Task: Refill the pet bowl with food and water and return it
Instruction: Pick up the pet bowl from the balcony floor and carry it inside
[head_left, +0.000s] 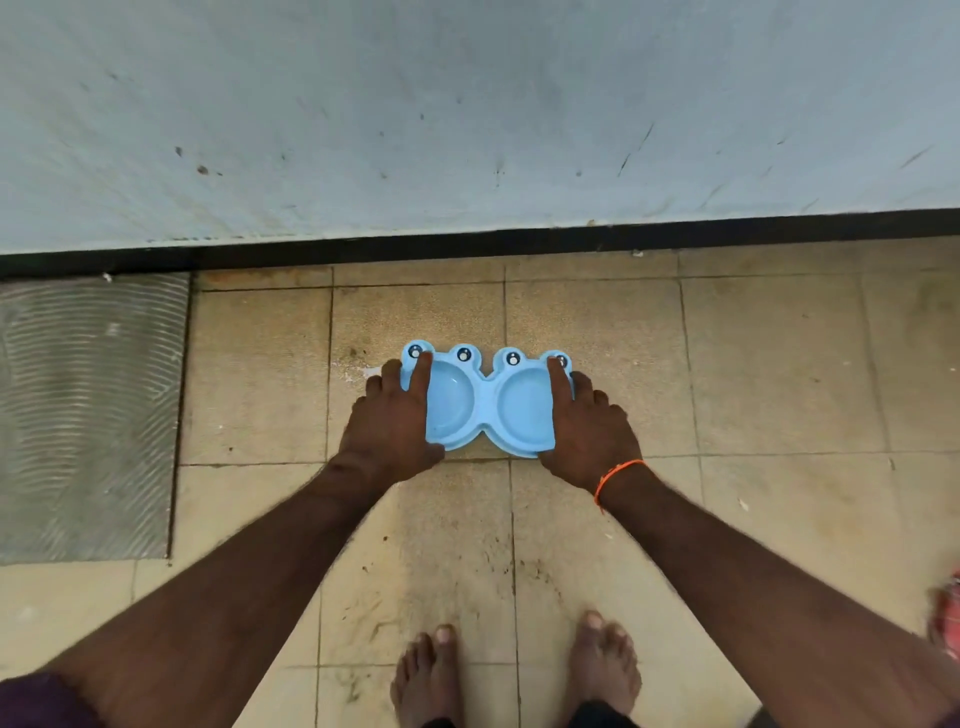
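Note:
A light blue double pet bowl (485, 402) with frog-eye knobs along its far rim lies on the tiled floor near the wall. Both of its round wells look empty. My left hand (392, 421) grips the bowl's left end, index finger stretched along the rim and the other fingers curled over the outer edge. My right hand (584, 426) grips the right end the same way, with an orange thread on its wrist. Whether the bowl rests on the floor or is lifted slightly, I cannot tell.
A pale blue wall (467, 104) with a black skirting strip (467, 241) runs just beyond the bowl. A grey ribbed mat (88, 415) lies at the left. My bare feet (514, 670) stand on the beige tiles below. A red object (948, 613) shows at the right edge.

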